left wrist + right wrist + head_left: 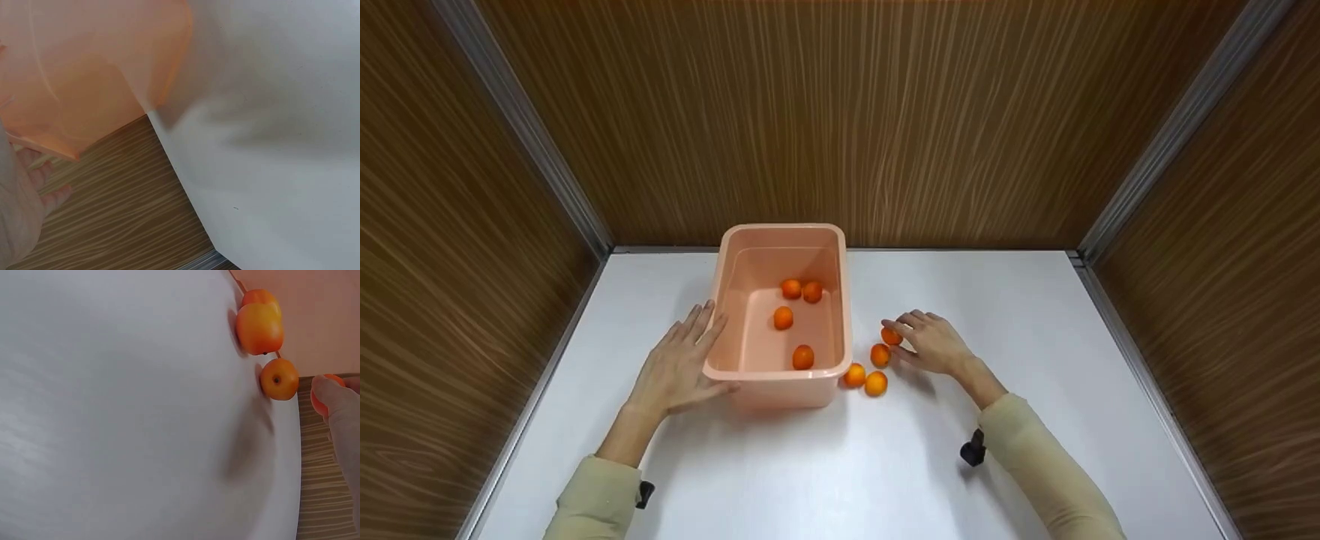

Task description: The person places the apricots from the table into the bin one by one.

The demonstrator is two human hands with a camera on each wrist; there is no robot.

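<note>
- Wood-grain walls (855, 112) on three sides, joined by metal corner strips (1170, 127); enclosure open toward the viewer.
- White tabletop (1035, 315) filling the floor of the enclosure; broad bare stretch along the near edge and the whole right side, narrower strip at left.
- Peach plastic tub (780, 300), upright, left of centre, far end near the back wall; four small oranges inside.
- Left hand (679, 367) relaxed, fingers straight, palm against the tub's left wall, thumb at its near left corner.
- Right hand (934, 341) just right of the tub, fingertips pinching one small orange fruit (891, 336) on the tabletop.
- Three more loose oranges (865, 373) clustered by the tub's near right corner, the nearest touching or almost touching its wall.
- Black wrist devices (973, 450) strapped over beige sleeves.
</note>
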